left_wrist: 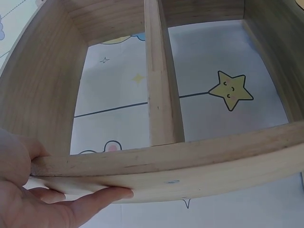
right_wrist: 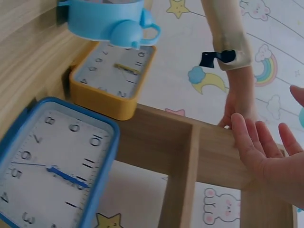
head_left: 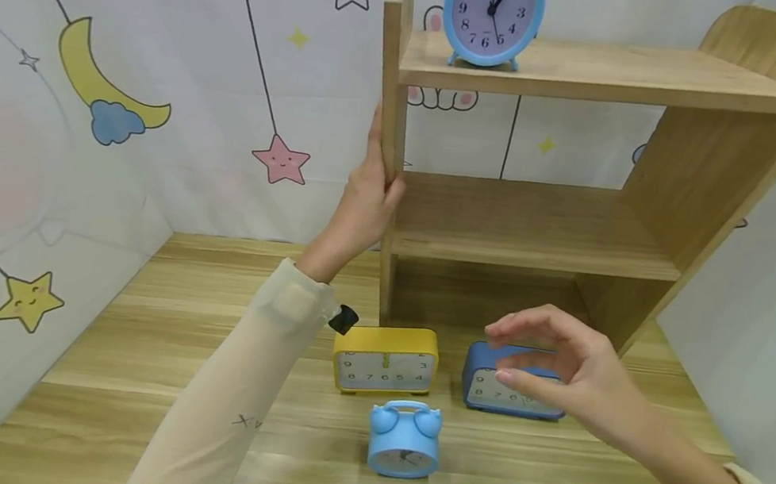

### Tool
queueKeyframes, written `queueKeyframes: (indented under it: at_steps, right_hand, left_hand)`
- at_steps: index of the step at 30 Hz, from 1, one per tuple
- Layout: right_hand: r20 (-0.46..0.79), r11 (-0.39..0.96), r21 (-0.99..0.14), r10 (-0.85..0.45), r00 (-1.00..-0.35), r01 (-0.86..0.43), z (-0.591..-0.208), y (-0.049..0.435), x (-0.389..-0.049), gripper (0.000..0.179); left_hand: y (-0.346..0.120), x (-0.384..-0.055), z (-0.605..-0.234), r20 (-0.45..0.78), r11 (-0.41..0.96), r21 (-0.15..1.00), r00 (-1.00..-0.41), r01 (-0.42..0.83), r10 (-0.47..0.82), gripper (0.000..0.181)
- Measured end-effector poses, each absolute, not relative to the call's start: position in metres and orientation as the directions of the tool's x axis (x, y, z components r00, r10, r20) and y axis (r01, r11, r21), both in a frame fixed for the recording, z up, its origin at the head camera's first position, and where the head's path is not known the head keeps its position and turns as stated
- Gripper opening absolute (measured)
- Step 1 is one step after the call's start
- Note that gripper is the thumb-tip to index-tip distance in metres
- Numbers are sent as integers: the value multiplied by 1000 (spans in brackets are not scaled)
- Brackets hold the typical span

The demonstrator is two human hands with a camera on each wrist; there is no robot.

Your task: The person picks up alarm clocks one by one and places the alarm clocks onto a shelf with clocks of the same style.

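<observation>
My left hand grips the left side panel of a wooden shelf; in the left wrist view, fingers lie along the panel's outer face and the thumb reaches over its edge. In front of the shelf's right part, my right hand hangs in the air, fingers loosely bent and holding nothing. Beyond it is a blue rectangular alarm clock, partly hidden by that hand in the head view. A yellow rectangular clock stands left of it. Nearer lies a light-blue twin-bell alarm clock.
Another round light-blue alarm clock stands on the shelf's top board, toward the left. The shelf and lower clocks are on a wood-grain table. Behind is a white wall cloth printed with stars and a moon.
</observation>
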State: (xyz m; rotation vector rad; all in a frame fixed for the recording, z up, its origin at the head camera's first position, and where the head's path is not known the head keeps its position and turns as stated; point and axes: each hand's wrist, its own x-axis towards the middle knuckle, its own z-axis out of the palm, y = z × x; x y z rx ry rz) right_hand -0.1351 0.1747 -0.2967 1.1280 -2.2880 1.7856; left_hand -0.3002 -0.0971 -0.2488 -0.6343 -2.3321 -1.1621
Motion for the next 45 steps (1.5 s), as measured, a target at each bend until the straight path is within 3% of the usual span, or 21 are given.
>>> queueKeyframes:
  at_steps: [13,22,30,45]
  right_hand:
    - [376,145,-817,-600,-706,-559,-363,160,-135,44]
    - [196,267,-849,-642,-741,-456,-393,149,-136,57]
    - [135,214,-903,-683,-718,-374,-411,137,-137,63]
    - [87,165,-945,-706,-702,-283,-425,133,-138,52]
  left_hand:
    - [-96,-299,-248,579,524,622,-792,582,191,86]
    - [-96,-298,-251,584,494,635,-788,594,197,86]
    - [-97,-295,-251,590,498,632,-785,594,188,85]
    - [-96,-294,-252,577,497,643,-795,583,188,82]
